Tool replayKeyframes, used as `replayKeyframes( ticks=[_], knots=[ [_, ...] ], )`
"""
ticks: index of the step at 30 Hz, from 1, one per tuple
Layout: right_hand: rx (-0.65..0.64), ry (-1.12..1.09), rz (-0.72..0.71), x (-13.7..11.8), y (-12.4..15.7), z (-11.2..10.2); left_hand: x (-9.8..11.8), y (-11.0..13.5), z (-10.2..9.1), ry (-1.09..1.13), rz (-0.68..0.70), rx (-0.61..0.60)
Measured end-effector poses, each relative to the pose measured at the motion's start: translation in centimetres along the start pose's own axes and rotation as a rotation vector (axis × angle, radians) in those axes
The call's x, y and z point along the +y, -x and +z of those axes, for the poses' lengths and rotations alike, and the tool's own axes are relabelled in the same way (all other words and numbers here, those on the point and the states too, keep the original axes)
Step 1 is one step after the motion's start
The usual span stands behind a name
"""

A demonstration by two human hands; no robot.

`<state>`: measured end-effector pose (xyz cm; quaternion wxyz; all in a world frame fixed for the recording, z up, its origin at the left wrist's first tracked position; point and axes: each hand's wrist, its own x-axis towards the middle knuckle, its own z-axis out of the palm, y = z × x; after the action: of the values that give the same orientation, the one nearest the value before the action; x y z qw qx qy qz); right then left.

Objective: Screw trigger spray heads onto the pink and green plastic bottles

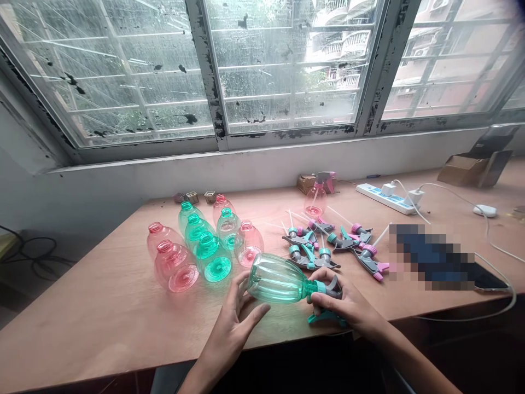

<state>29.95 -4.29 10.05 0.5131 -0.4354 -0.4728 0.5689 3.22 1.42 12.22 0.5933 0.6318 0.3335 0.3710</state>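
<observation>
A green translucent spray bottle point(276, 280) lies sideways between my hands above the table's front edge. My left hand point(238, 320) holds its rounded base, fingers behind and thumb apart below. At the neck, my right hand point(342, 298) grips the grey and teal trigger spray head point(320, 288), with thumb and fingers around the collar. The head's teal lower part point(326, 317) hangs under that hand. Just behind the bottle lies a pile of loose spray heads point(325, 256), grey with pink or teal parts and white tubes.
Several open green bottles point(213, 257) and pink bottles point(176, 265) stand on the wooden table point(102, 306) at left. A pink bottle with its sprayer fitted point(315, 202) stands at the back. Rightward are a power strip point(388, 198), cables, a pixelated dark device point(435, 260) and a cardboard box point(465, 168).
</observation>
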Motion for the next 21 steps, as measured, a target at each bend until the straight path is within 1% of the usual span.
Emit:
replayKeyframes(
  ticks=[3,7,13,21],
  knots=[
    [-0.001,0.024,-0.003,-0.19,0.02,0.02,0.32,0.19,0.09,-0.034,-0.011,0.022],
    [0.002,0.044,-0.004,-0.40,0.02,0.11,0.48,0.27,0.15,-0.034,-0.013,0.021],
    [0.005,0.025,-0.004,-0.29,-0.02,0.13,0.26,0.02,0.03,-0.003,-0.015,0.014],
    [0.009,-0.009,-0.005,-0.15,0.04,0.15,0.01,-0.21,-0.08,0.032,0.021,0.021]
  ],
)
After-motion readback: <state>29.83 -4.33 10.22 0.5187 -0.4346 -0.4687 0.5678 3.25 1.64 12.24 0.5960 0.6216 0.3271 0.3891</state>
